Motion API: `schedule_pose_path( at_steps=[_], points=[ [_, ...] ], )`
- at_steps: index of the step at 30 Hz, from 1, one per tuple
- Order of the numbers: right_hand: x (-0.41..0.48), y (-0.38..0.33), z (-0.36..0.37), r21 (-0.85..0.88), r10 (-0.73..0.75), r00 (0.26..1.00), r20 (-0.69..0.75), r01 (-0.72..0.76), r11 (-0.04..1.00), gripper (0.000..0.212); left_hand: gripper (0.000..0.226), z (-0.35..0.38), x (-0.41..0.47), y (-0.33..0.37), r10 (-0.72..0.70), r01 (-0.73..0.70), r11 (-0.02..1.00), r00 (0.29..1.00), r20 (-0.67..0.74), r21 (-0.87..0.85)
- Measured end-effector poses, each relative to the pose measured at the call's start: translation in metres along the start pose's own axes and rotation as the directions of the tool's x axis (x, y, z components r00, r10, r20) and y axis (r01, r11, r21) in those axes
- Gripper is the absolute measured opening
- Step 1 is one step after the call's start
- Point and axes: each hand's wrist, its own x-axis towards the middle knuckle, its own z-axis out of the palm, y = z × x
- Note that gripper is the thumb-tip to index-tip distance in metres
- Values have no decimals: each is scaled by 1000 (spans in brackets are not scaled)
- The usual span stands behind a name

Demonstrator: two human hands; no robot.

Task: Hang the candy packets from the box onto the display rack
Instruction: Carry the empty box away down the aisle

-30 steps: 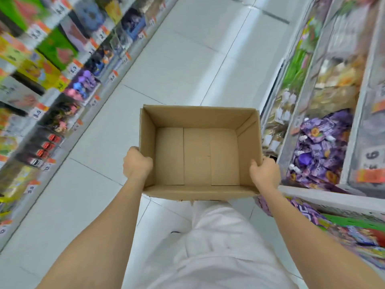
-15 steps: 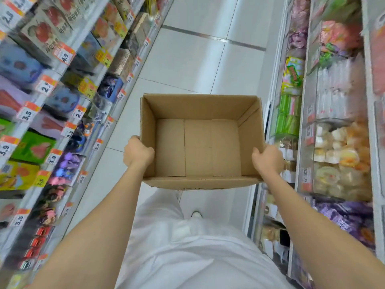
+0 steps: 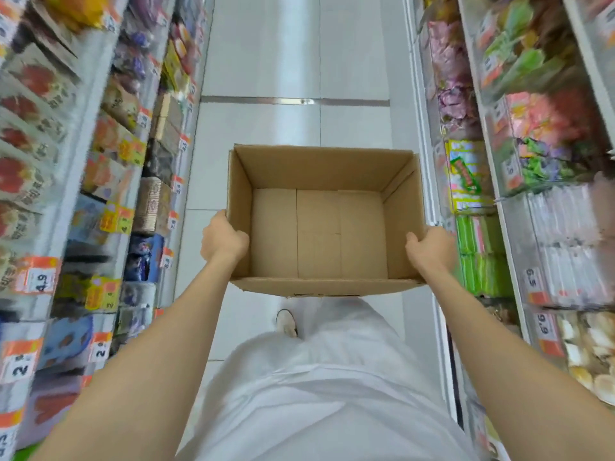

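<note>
I carry an open brown cardboard box (image 3: 319, 227) in front of my waist, above the aisle floor. Nothing lies inside it; only its bare bottom flaps show. My left hand (image 3: 223, 239) grips the box's left wall near the front corner. My right hand (image 3: 429, 250) grips the right wall, thumb over the rim. No candy packet is in either hand.
Shelves with packets and orange price tags (image 3: 43, 277) line the left side. Racks of hanging and stacked sweets (image 3: 479, 261) line the right. A white tiled aisle (image 3: 293, 61) runs ahead, crossed by a metal floor strip (image 3: 293, 101). My shoe (image 3: 287, 322) shows below the box.
The shelves on both sides have slid past and the floor strip has come nearer as I walk down the aisle. Both hands keep the same grip on the box.
</note>
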Motion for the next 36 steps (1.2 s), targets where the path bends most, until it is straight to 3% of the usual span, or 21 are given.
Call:
schedule_pose_path(
  at_steps=[7, 11, 15, 18, 20, 22, 23, 30, 36],
  points=[
    [170, -134, 14, 40, 102, 995, -9, -102, 994, 25, 44, -7, 208, 150, 47, -47, 999, 995, 89, -2],
    [286, -232, 10, 77, 90, 996, -1, -90, 993, 22, 61, -23, 314, 251, 62, -63, 998, 997, 46, 10],
    [393, -336, -2, 96, 55, 998, 23, -57, 994, 23, 51, -51, 410, 348, 83, -83, 997, 996, -16, 11],
    [471, -416, -5, 109, 31, 999, 29, -34, 993, 23, 55, -64, 483, 398, 37, -40, 997, 999, -39, -68],
    [525, -469, -4, 119, 20, 999, 33, -24, 993, 22, 48, -68, 539, 431, -3, -1, 994, 1000, -29, -106],
    [582, -524, 1, 119, 10, 1000, 25, -13, 993, 22, 18, -71, 598, 466, -39, 34, 990, 999, -33, -139],
    [610, -553, 3, 125, 6, 1000, 17, -8, 992, 23, 15, -74, 629, 487, -42, 37, 987, 999, -30, -155],
    [785, -748, -18, 225, 46, 997, -65, -30, 974, 34, 19, -115, 838, 648, 1, -7, 967, 1000, -27, -255],
    [919, -853, -52, 295, 120, 983, -136, -76, 953, 39, 12, -133, 984, 793, 62, -70, 954, 997, -35, -291]
  ],
)
